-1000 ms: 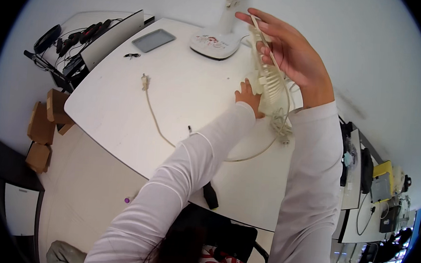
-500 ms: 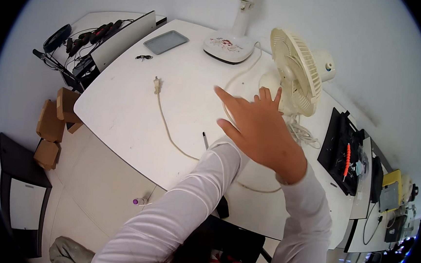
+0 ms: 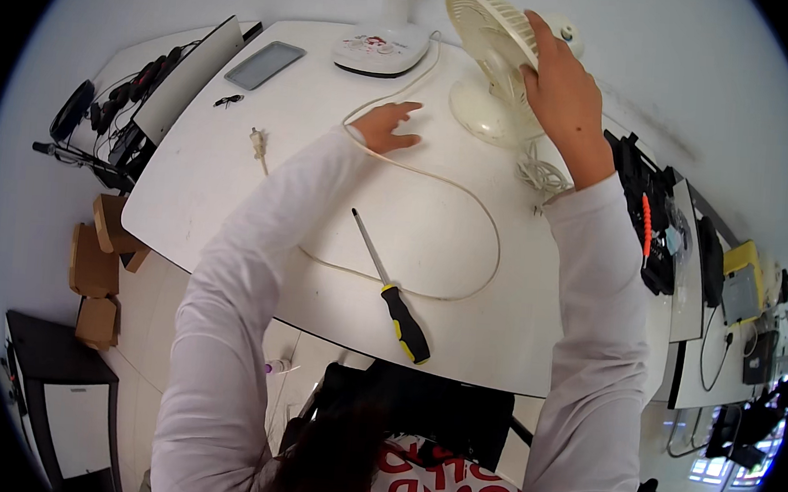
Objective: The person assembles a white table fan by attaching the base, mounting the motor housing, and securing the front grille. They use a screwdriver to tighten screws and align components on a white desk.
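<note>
Hands, as compared with half a second ago: no longer crossed. My left hand (image 3: 387,128), earlier beside the fan's base, is now apart from it at twelve o'clock; my right hand (image 3: 565,98), earlier raised with nothing in it, now meets the fan between one and two o'clock.

Right hand: half open, thumb and forefinger spread, both against the ribbed cage rim; I cannot tell whether it grips or merely rests.

Left hand: open, fingers loosely parted, holding nothing; a thin off-white cable (image 3: 499,240) passes at its wrist.

Cream plastic table fan (image 3: 489,35), round ribbed cage on a rounded base: one o'clock, on the white table (image 3: 234,180).

Long screwdriver with black-and-yellow handle (image 3: 405,323): near centre, handle toward five, tip toward eleven; earlier largely covered by my left sleeve, now fully exposed.

Coiled pale cord (image 3: 541,172): two o'clock, just beside the fan.

Off-white plug (image 3: 258,143): ten o'clock.

Shallow grey rectangular tray (image 3: 265,64): eleven o'clock.
</note>
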A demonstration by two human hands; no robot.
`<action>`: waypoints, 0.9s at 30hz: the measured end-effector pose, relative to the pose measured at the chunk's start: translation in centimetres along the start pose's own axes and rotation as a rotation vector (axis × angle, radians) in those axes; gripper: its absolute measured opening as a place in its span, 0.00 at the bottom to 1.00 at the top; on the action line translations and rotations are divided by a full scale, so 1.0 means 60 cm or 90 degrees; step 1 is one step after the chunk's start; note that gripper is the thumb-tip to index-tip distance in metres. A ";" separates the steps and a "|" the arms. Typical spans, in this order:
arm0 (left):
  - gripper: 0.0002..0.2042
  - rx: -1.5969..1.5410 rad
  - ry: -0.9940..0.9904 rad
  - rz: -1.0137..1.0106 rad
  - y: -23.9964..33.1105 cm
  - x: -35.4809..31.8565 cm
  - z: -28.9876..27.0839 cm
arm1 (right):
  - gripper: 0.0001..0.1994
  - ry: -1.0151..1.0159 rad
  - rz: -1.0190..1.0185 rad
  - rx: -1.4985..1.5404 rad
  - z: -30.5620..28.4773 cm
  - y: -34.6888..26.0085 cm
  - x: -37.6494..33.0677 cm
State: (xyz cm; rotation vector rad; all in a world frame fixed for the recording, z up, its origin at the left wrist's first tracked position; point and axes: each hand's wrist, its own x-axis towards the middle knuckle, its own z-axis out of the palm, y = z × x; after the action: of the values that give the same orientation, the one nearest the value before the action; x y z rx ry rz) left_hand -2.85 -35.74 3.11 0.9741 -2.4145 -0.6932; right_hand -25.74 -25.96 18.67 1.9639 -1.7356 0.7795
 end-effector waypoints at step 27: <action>0.34 0.047 0.163 -0.019 -0.001 -0.136 0.047 | 0.32 -0.137 0.059 0.144 0.044 0.240 0.086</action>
State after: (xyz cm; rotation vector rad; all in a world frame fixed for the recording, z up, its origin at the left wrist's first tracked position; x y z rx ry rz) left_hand 0.89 -29.06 -0.82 1.0612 -2.2182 -0.4611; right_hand -39.21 -33.68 19.07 2.1988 -1.9477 0.8565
